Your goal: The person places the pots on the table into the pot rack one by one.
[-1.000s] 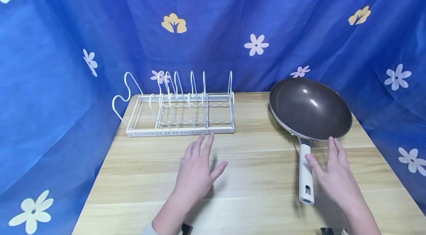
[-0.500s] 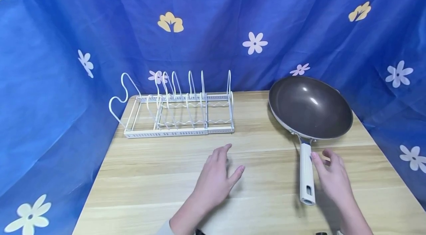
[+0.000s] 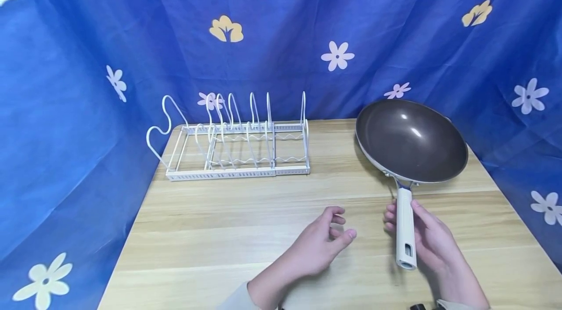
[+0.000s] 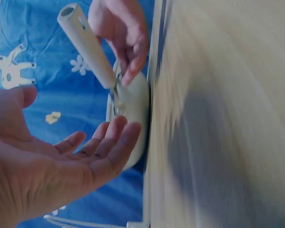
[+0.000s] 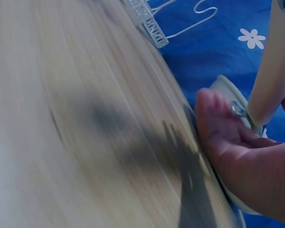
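Right grip (image 3: 433, 242) under pan handle (image 3: 405, 227); wood-grain tabletop (image 3: 210, 232), blue flowered cloth (image 3: 276, 51) behind.

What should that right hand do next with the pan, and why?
Probably curl its fingers up around the handle. The right hand's fingers reach beneath the handle, with the thumb at its right side, but in the wrist views they look loosely extended, not wrapped round it. The left hand holds nothing, so the pan seems to need that grip first.
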The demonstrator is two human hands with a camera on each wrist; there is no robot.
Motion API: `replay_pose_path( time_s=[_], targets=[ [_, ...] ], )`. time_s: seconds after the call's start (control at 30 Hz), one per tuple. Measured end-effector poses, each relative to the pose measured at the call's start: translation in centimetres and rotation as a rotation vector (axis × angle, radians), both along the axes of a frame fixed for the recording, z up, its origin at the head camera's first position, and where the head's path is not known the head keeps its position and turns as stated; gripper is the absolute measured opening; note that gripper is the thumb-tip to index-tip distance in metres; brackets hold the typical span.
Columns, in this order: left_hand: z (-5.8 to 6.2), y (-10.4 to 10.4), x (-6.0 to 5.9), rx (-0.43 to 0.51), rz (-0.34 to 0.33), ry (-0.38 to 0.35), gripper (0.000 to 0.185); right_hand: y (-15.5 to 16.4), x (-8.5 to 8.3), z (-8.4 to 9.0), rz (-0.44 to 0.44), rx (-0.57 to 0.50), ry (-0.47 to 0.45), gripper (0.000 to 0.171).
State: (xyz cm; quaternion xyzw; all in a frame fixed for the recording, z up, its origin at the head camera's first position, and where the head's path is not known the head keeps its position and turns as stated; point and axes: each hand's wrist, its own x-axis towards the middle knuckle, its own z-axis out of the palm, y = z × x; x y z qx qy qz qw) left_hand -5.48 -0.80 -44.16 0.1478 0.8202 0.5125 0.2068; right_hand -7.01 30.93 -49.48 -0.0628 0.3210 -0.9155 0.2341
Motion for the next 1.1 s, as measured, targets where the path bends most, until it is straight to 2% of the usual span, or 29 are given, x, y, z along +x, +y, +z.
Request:
replay_pose_path(
  time_s=[0.07, 0.2, 0.27, 0.37, 0.47, 0.6, 0.7, 0.83, 1.1],
  targets=[
    [-0.2, 0.7, 0.0, 0.051, -0.01, -0.043, 0.065, -0.2, -0.1, -0.1, 0.0, -0.057, -0.018, 0.055],
    [-0.8, 2.3, 0.1, 0.187, -0.007, -0.135, 0.056, -0.2, -0.1, -0.2, -0.029, -0.093, -0.021, 0.053],
    [-1.2, 3.2, 0.1, 0.288, 0.001, -0.219, 0.051, -0.1, -0.1, -0.2, -0.037, -0.1, -0.006, 0.053],
    [-1.7, 4.5, 0.2, 0.426, 0.0, -0.383, 0.046, 0.0, -0.1, -0.2, -0.041, -0.097, 0.003, 0.053],
    [-2.2, 5.7, 0.3, 0.525, -0.042, -0.532, 0.042, 0.0, -0.1, -0.3, -0.031, -0.082, 0.016, 0.052],
    [-2.8, 7.0, 0.5, 0.619, -0.13, -0.658, 0.035, -0.1, -0.2, -0.5, -0.011, -0.067, 0.025, 0.052],
    [-3.1, 7.7, 0.4, 0.676, -0.171, -0.705, 0.035, -0.2, -0.3, -0.8, 0.008, -0.042, 0.03, 0.052],
    [-3.3, 8.2, 0.1, 0.702, -0.208, -0.725, 0.04, -0.3, -0.2, -0.9, 0.03, 0.014, 0.042, 0.05],
    [-3.9, 8.7, 0.3, 0.696, -0.18, -0.785, 0.039, 0.0, -0.1, -0.6, -0.019, 0.136, 0.022, 0.039]
  ],
)
